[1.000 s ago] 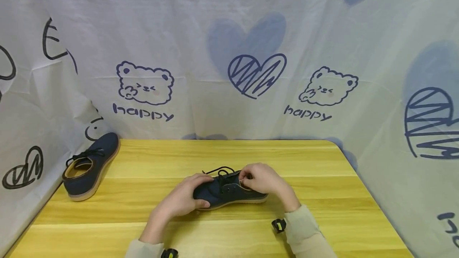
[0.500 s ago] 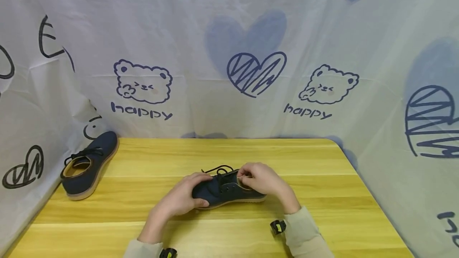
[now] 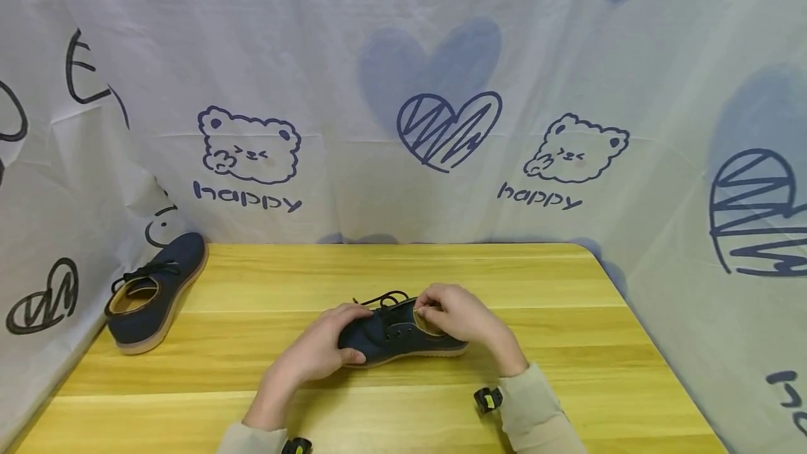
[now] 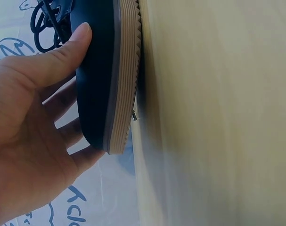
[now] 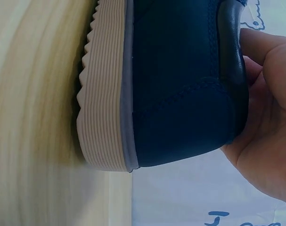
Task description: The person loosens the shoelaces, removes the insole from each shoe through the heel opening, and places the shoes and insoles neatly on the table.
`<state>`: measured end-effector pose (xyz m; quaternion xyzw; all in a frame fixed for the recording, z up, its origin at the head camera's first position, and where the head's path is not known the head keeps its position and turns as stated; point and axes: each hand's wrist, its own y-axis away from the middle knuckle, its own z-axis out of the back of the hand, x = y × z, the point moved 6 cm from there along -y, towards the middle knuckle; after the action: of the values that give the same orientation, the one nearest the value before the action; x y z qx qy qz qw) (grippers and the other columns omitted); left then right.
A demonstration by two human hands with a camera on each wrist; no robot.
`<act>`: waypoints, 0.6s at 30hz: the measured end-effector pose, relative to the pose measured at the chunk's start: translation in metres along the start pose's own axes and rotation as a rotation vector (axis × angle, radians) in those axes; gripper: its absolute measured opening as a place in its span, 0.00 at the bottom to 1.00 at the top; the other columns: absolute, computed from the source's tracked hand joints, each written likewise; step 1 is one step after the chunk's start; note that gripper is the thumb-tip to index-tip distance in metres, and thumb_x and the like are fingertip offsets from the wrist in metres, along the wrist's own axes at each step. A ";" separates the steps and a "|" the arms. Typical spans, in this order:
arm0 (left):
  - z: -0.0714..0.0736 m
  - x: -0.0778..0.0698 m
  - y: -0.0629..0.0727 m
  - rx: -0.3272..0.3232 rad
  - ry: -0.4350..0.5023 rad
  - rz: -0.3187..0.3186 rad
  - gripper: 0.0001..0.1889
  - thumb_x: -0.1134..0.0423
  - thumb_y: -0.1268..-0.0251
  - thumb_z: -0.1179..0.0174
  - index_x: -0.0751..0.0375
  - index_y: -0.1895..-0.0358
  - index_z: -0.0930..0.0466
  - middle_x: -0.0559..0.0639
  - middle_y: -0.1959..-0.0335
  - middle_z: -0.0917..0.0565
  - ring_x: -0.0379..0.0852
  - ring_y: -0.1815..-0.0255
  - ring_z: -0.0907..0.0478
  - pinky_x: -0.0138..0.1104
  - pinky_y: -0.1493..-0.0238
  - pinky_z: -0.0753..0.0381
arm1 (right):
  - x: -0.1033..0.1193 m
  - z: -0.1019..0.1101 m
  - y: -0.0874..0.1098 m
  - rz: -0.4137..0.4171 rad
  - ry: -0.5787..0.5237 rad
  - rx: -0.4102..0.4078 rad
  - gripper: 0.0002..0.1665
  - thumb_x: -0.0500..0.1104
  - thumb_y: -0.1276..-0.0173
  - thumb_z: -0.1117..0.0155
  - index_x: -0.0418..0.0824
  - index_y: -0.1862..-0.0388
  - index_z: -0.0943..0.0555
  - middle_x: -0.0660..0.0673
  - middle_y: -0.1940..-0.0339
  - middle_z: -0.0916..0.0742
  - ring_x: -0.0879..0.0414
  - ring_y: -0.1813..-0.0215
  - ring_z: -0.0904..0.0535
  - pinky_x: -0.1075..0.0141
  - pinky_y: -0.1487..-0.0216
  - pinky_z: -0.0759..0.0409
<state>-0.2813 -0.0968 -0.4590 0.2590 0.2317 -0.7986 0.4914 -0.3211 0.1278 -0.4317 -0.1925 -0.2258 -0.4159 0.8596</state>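
A dark navy lace-up shoe (image 3: 394, 340) rests sole down near the middle of the wooden table, toe to the left. My left hand (image 3: 318, 347) grips its toe; the left wrist view shows the thumb on the near side of the upper and the other fingers behind it. At the heel end, my right hand (image 3: 459, 315) has its thumb and index finger together at the far edge of the shoe's opening, pinching there. In the right wrist view the heel (image 5: 180, 122) hides those fingertips. Black laces (image 3: 391, 298) lie tied over the tongue.
The matching shoe (image 3: 151, 296) stands at the table's left edge, toe pointing away. White printed cloth (image 3: 353, 188) hangs behind and on both sides of the wooden table (image 3: 555, 279). Each wrist carries a small black device (image 3: 488, 399).
My right hand's fingertips have shifted slightly left and up along the shoe's opening, baring more of its tan lining. The left hand keeps its grip on the toe.
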 end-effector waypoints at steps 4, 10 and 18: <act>0.000 0.000 -0.001 0.002 0.000 -0.001 0.35 0.66 0.45 0.22 0.57 0.31 0.22 0.59 0.30 0.24 0.64 0.27 0.31 0.59 0.26 0.35 | 0.001 0.001 0.000 0.002 0.018 -0.006 0.07 0.40 0.21 0.39 0.43 0.54 0.13 0.52 0.61 0.14 0.62 0.65 0.23 0.65 0.60 0.22; 0.000 0.002 -0.001 0.000 0.017 0.006 0.35 0.67 0.44 0.23 0.56 0.31 0.22 0.59 0.29 0.24 0.64 0.27 0.31 0.59 0.26 0.35 | 0.005 0.004 0.000 0.023 0.022 -0.027 0.08 0.40 0.21 0.39 0.42 0.54 0.13 0.51 0.59 0.13 0.62 0.63 0.22 0.64 0.58 0.21; -0.001 0.004 -0.002 0.009 0.017 0.028 0.34 0.67 0.44 0.23 0.54 0.31 0.22 0.59 0.29 0.24 0.63 0.26 0.31 0.58 0.25 0.36 | 0.008 0.006 0.001 0.032 0.030 -0.027 0.07 0.39 0.21 0.38 0.42 0.55 0.13 0.50 0.59 0.13 0.62 0.62 0.22 0.64 0.57 0.20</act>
<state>-0.2849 -0.0980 -0.4621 0.2712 0.2285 -0.7906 0.4992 -0.3178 0.1263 -0.4228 -0.2016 -0.2040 -0.4079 0.8668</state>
